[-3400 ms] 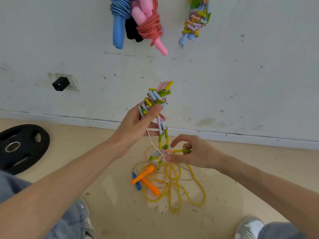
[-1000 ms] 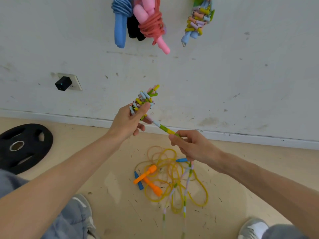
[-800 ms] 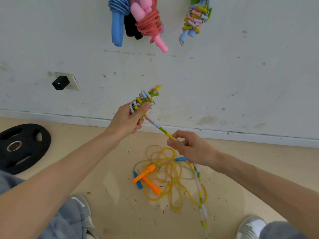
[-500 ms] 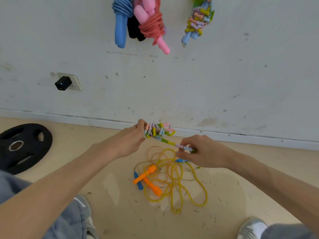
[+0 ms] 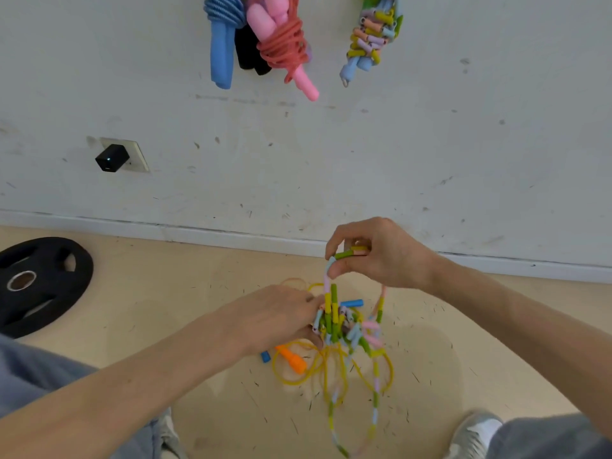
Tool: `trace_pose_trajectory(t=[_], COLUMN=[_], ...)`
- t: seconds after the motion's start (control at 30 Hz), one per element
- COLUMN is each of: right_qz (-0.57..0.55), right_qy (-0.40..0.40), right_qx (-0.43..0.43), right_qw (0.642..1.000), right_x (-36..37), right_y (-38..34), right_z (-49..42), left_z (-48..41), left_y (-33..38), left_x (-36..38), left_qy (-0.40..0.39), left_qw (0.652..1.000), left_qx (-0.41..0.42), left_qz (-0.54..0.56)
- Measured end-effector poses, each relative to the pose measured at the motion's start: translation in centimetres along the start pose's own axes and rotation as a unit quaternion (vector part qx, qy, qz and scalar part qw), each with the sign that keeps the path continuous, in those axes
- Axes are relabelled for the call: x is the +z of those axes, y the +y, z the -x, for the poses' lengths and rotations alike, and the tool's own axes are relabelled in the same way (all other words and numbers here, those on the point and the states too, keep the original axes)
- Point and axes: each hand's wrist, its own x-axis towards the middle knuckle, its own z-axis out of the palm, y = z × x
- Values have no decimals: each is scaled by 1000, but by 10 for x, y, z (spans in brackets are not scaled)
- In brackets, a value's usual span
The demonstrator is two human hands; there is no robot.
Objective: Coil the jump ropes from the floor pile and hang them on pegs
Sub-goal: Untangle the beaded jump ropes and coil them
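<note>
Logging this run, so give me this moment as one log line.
step: coiling beaded rope | left hand: grips the bundle | right hand: pinches its free strand | yellow rope: loose, uncoiled

The person is wearing loose grey-blue trousers [image 5: 36, 376], showing at both lower corners. Grey trainers are covering the feet, the right shoe [image 5: 477, 432] showing a white tongue, the left shoe [image 5: 169, 435] mostly hidden. The left hand [image 5: 278, 316], right hand [image 5: 381, 256] and forearms are going uncovered.
</note>
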Motion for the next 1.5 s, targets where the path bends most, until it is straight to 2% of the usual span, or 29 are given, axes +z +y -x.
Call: trace_pose_trajectory(t=[0.07, 0.13, 0.2, 0.3, 0.33, 0.4, 0.53, 0.63, 0.73, 0.87, 0.93, 1.0, 1.1, 1.17, 1.23, 1.33, 1.4, 1.5], right_qz=[-126, -231, -303, -332, -320, -268, -73, 70, 117, 51, 40, 26, -24, -70, -114, -203, -197, -166], right_qy=[-26, -71, -100, -117, -119, -112, -85, -93, -93, -48, -9, 1, -49, -72, -68, -57, -81, -122], right_qx=[83, 147, 188, 222, 230, 234, 181, 137, 66, -20, -31, -12, 36, 49, 59, 112, 150, 179], right_qw=[988, 959, 929, 909, 911, 928, 977, 984, 987, 997, 999, 1000, 998, 994, 989, 971, 966, 962], right_x=[4, 18, 42, 65, 67, 63, 40, 24, 10, -5, -9, -15, -12, 2, 16, 27, 32, 40], right_y=[16, 27, 30, 24, 22, 20, 15, 11, 4, -13, -11, -1, 22, 30, 29, 24, 18, 7], right_z=[5, 16, 25, 28, 27, 25, 18, 17, 19, 11, 3, -1, 5, 11, 16, 21, 21, 20], left_z=[8, 17, 19, 6, 3, 0, 4, 0, -4, -2, -1, 3, 13, 18, 23, 17, 6, -3], left_y=[3, -1, -8, -32, -43, -66, -92, -93, -88, -64, -38, -9, 14, 13, 13, 10, -3, -24], left_x=[-6, -11, -8, 0, 1, 3, 10, 14, 18, 17, 14, 11, 6, 8, 11, 22, 29, 33], left_qy=[36, 101, 177, 264, 265, 236, 206, 158, 67, -7, -22, -27, 39, 101, 162, 296, 344, 355], left_qw=[997, 979, 939, 883, 881, 899, 919, 944, 960, 979, 991, 997, 996, 989, 964, 860, 825, 785], left_qx=[53, 55, 19, -103, -144, -195, -242, -255, -267, -197, -128, -56, 34, 54, 45, -42, -120, -203], left_qz=[41, 169, 295, 373, 365, 314, 234, 140, 44, -51, -23, 49, 75, 94, 205, 413, 432, 466])
